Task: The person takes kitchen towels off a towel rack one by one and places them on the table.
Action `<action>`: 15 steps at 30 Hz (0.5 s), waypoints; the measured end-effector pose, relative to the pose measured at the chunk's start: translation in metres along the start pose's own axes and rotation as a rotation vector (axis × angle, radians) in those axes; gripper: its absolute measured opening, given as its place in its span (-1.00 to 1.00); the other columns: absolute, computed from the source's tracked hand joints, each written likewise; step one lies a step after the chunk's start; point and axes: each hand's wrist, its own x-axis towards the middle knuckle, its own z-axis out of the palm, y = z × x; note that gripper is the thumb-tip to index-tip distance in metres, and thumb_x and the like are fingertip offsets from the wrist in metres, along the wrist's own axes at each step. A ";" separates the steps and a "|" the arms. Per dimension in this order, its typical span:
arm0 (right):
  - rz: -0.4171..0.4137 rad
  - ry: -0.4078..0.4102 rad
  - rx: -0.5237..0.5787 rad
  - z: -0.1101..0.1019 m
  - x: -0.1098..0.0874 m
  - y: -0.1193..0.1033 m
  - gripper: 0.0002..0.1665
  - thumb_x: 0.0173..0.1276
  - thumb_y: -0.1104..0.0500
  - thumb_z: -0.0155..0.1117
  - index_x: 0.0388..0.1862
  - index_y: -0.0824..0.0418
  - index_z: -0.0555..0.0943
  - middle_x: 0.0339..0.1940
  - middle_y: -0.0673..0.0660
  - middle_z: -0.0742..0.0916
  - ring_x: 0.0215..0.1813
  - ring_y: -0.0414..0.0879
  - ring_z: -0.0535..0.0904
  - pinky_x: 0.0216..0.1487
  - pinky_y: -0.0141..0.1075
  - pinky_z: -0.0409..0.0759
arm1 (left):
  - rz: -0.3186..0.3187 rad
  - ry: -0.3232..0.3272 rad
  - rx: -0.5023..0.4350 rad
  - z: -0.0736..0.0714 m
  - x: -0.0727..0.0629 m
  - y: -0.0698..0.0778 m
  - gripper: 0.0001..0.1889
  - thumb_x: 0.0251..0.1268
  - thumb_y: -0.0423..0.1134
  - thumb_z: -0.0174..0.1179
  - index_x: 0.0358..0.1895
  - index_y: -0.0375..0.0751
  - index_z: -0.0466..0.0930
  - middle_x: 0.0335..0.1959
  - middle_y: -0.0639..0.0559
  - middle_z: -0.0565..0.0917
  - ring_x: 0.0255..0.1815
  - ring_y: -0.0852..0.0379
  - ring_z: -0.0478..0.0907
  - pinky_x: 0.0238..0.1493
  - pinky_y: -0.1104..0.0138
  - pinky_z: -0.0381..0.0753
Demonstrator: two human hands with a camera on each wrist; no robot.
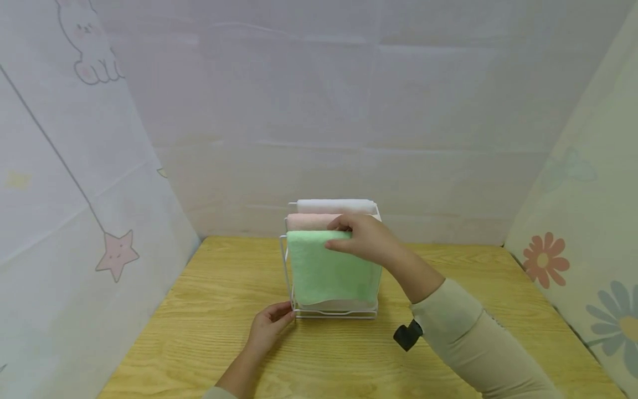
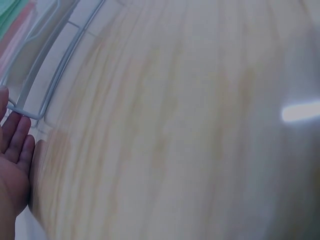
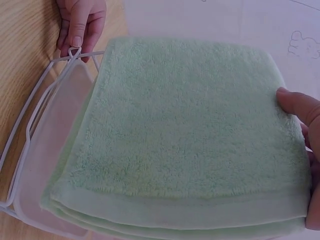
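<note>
A white wire rack (image 1: pixel 336 317) stands on the table with three folded towels draped over its tiers. The green towel (image 1: pixel 329 271) hangs at the front, a pink towel (image 1: pixel 309 221) behind it and a white towel (image 1: pixel 334 205) at the back. My right hand (image 1: pixel 371 239) pinches the green towel's top edge, thumb in front and fingers behind; the right wrist view shows its thumb (image 3: pixel 295 102) on the cloth. My left hand (image 1: pixel 266 331) pinches the rack's front left bottom corner, its thumb over the wire in the right wrist view.
A pale tray (image 3: pixel 55 130) sits in the rack's base below the green towel. The wooden table (image 1: pixel 214 316) spreads around the rack. Patterned cloth walls (image 1: pixel 329 111) enclose the back and both sides. A black wrist device (image 1: pixel 407 335) juts from the right sleeve.
</note>
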 end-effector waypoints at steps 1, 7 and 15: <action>0.004 0.003 -0.008 0.000 0.000 0.000 -0.67 0.23 -0.11 0.42 -0.10 0.00 0.69 -0.20 -0.09 0.73 -0.19 -0.17 0.58 -0.08 -0.24 0.59 | 0.000 0.001 -0.001 0.000 0.000 0.000 -0.66 0.26 -0.32 0.31 0.06 -0.42 0.60 0.03 -0.27 0.70 -0.01 0.13 0.66 -0.07 0.57 0.57; 0.028 0.008 -0.006 0.001 0.000 -0.002 -0.73 0.24 -0.11 0.42 -0.20 0.01 0.70 -0.30 -0.10 0.73 -0.29 -0.18 0.54 -0.19 -0.28 0.55 | 0.009 0.001 -0.008 0.002 0.000 0.000 -0.67 0.28 -0.35 0.29 0.06 -0.44 0.60 0.03 -0.29 0.69 0.02 0.05 0.66 -0.07 0.56 0.58; 0.042 0.022 0.065 0.002 0.000 -0.001 -0.77 0.24 -0.05 0.44 -0.23 0.04 0.69 -0.25 -0.06 0.73 -0.24 -0.17 0.56 -0.15 -0.28 0.57 | 0.025 0.001 -0.017 0.001 -0.001 -0.001 -0.67 0.28 -0.35 0.29 0.05 -0.46 0.60 0.02 -0.31 0.69 0.02 0.06 0.66 -0.07 0.57 0.58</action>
